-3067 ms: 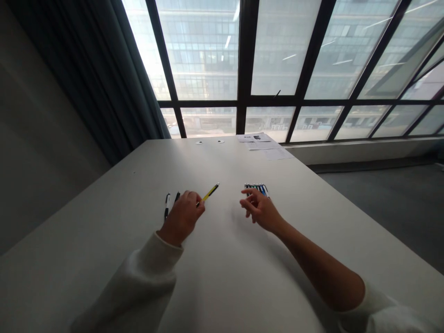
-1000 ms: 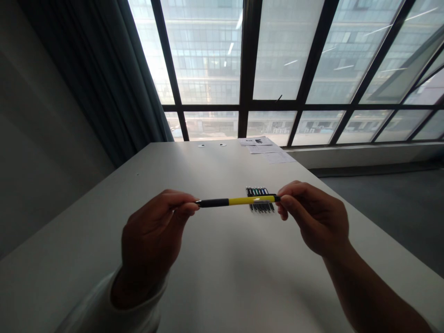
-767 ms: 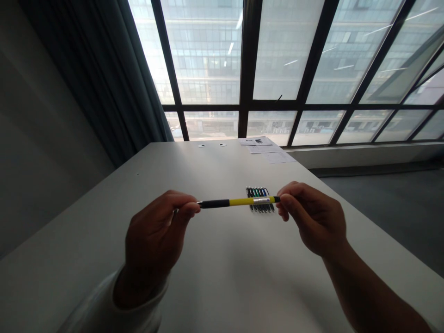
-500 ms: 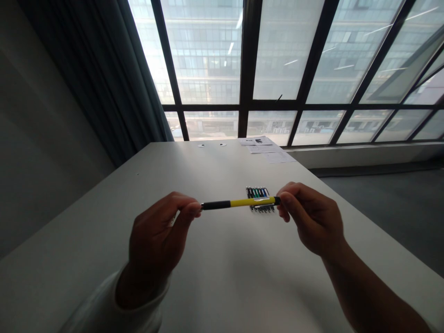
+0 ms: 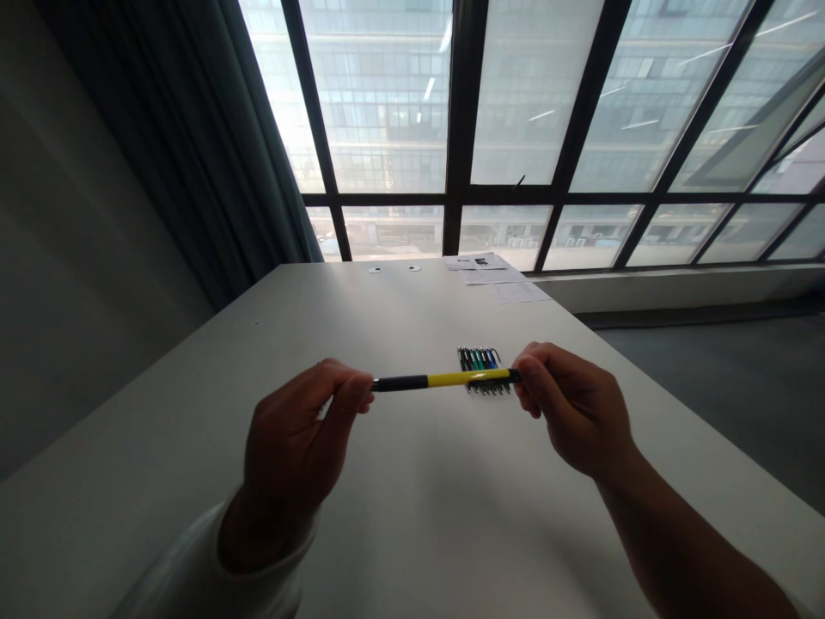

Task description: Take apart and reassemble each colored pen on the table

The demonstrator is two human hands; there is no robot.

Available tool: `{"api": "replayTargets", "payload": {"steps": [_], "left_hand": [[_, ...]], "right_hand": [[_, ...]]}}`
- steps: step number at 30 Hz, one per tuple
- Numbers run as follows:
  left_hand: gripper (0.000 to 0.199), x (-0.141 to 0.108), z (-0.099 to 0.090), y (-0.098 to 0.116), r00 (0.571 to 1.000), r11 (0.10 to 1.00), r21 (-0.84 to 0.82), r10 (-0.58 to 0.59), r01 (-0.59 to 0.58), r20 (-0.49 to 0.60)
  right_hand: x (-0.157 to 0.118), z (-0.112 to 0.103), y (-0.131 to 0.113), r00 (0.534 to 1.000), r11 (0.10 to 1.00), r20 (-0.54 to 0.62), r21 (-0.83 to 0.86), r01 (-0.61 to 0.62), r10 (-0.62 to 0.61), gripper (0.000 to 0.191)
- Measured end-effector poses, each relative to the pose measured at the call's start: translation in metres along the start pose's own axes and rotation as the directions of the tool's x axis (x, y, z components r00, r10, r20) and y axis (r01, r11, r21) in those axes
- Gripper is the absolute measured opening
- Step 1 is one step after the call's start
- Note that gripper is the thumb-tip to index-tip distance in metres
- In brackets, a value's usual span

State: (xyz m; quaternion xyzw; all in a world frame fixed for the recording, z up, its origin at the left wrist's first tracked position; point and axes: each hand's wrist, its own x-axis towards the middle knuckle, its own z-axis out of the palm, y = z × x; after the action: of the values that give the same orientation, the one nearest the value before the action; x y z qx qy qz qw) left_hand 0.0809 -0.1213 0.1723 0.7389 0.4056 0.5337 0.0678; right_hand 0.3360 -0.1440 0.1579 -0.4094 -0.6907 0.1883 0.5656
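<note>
A yellow pen [image 5: 451, 378] with a black grip and black end is held level above the table, stretched between both hands. My left hand [image 5: 302, 438] pinches its tip end between thumb and fingers. The other end, black, is pinched by my right hand [image 5: 573, 408]. Behind the pen, several pens [image 5: 480, 359] in black, green and blue lie side by side in a row on the white table [image 5: 361, 322]; the yellow pen partly hides them.
Sheets of paper [image 5: 486, 268] lie at the table's far right corner. Two small round white fittings [image 5: 414, 268] are near the far edge. A dark curtain [image 5: 212, 155] hangs at the left, beside large framed windows [image 5: 393, 103].
The yellow pen has turned about its length, so its silver clip no longer shows on the near side. My right hand has shifted slightly left, its fingers more curled.
</note>
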Motion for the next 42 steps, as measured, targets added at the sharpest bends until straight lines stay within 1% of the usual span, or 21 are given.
{"api": "replayTargets", "payload": {"steps": [4, 14, 20, 25, 30, 36, 39, 42], "left_hand": [[0.030, -0.001, 0.001, 0.003, 0.999, 0.999, 0.012, -0.045, 0.045, 0.002], [0.032, 0.000, 0.001, 0.002, 0.999, 0.999, 0.002, -0.041, 0.041, -0.010], [0.036, 0.000, 0.001, 0.004, 0.997, 0.996, 0.030, -0.079, 0.079, -0.013], [0.038, -0.001, 0.001, 0.003, 0.996, 0.996, 0.033, -0.087, 0.088, -0.013], [0.040, -0.001, 0.001, 0.004, 0.994, 0.993, 0.058, -0.102, 0.103, -0.027], [0.043, -0.001, 0.000, 0.007, 0.988, 0.982, 0.113, -0.153, 0.154, -0.024], [0.045, -0.001, 0.000, 0.007, 0.985, 0.981, 0.088, -0.172, 0.173, -0.020], [0.046, -0.001, 0.000, 0.005, 0.982, 0.981, 0.047, -0.186, 0.188, -0.027]], "right_hand": [[-0.001, 0.001, 0.002, 1.000, 1.000, 0.004, -0.014, -0.023, 0.023, 0.026], [-0.002, 0.003, 0.005, 0.998, 0.998, 0.037, -0.035, -0.043, 0.044, 0.032], [0.000, 0.006, 0.004, 0.998, 0.998, 0.048, -0.050, -0.040, 0.043, 0.037], [0.000, 0.009, 0.004, 0.997, 0.996, 0.050, -0.074, -0.050, 0.054, 0.042], [-0.002, 0.010, 0.004, 0.996, 0.996, 0.066, -0.080, -0.051, 0.056, 0.044], [-0.002, 0.011, 0.004, 0.995, 0.997, 0.080, -0.063, -0.050, 0.055, 0.044], [-0.003, 0.011, 0.004, 0.995, 0.999, 0.092, -0.026, -0.020, 0.022, 0.044], [-0.003, 0.010, 0.004, 0.990, 0.998, 0.128, -0.012, 0.057, -0.055, 0.044]]}}
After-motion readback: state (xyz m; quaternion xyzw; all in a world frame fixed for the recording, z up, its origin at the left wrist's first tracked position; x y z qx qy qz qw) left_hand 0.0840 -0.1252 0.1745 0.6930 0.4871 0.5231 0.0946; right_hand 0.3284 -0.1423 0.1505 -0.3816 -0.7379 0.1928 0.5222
